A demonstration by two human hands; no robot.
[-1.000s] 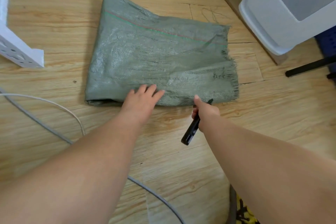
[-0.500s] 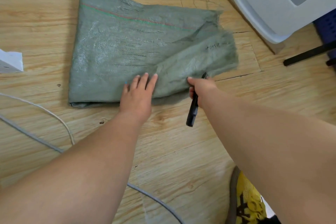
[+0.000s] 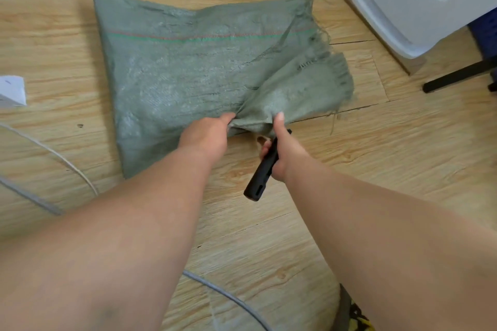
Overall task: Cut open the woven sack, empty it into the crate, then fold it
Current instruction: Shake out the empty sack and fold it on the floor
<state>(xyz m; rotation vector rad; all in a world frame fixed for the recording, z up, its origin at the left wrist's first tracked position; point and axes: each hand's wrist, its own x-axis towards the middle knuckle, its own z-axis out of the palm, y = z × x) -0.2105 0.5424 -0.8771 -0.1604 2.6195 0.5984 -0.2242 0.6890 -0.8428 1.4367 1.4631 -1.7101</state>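
Observation:
A flat grey-green woven sack lies on the wooden floor, with a red and green stripe across it and a frayed cut edge on the right. My left hand pinches the sack's near edge and bunches the fabric. My right hand grips a black knife handle and its thumb presses on the same lifted fold. The near right part of the sack is raised off the floor. No blade shows.
A white plastic crate stands at the top right on a wooden block. A black bar lies at the right. Grey and white cables cross the floor at the left, and a white object's corner sits at the left edge.
My left hand went from lying flat on the sack to pinching its near edge. Both hands have gathered and lifted the near right part of the sack.

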